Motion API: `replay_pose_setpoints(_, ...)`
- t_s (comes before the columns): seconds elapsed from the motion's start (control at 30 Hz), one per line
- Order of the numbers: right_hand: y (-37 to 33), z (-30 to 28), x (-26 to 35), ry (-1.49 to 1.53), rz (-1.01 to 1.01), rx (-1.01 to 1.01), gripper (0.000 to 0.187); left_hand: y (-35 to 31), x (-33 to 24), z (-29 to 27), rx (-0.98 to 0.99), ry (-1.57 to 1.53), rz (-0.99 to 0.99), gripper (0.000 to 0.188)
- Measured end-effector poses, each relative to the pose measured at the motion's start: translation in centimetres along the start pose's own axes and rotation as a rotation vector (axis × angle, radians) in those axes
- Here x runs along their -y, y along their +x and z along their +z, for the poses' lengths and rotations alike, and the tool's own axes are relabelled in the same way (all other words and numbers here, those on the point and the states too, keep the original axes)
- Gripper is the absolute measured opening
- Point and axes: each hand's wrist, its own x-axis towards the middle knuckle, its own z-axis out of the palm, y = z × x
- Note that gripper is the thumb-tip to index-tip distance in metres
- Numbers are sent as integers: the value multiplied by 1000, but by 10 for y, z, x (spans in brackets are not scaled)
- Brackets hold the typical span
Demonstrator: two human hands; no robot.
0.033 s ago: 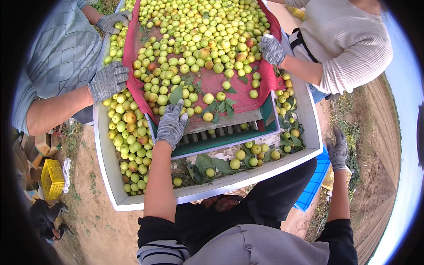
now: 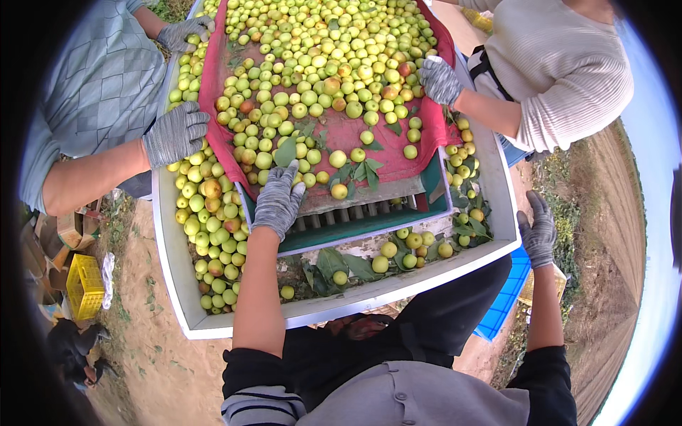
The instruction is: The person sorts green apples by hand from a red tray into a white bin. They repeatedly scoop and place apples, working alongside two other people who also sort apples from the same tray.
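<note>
Thumb apart from fingers, left hand [image 2: 277,201] at the near edge of the red cloth [image 2: 430,121] — no pinch shows on my feed.
Green fruit [image 2: 354,109] lies heaped on the cloth, a leaf [image 2: 285,151] just beyond those fingertips; I can't tell if they touch. My right hand [image 2: 538,231] hangs spread, right of the cloth. I'd judge light, flat fingers best — round fruit may bruise.

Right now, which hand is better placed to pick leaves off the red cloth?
Left, I'd judge: the left hand is at the near edge of the red cloth, close to a large green leaf. The right hand is outside the white tray, beyond its right rim.
</note>
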Motion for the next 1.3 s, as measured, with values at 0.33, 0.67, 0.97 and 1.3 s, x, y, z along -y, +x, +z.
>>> replay_pose_setpoints(0.33,241,138,221,342,-321,217,83,3,-21,-23,-29,298,-193,71)
replay_pose_setpoints(0.67,382,217,249,356,1,446,85,9,-22,-20,83,235,-387,108)
replay_pose_setpoints(0.97,281,182,322,411,-507,510,49,9,-21,-22,136,244,-390,115)
replay_pose_setpoints(1.3,235,156,474,241,-703,458,53,9,-30,-31,162,258,-332,94)
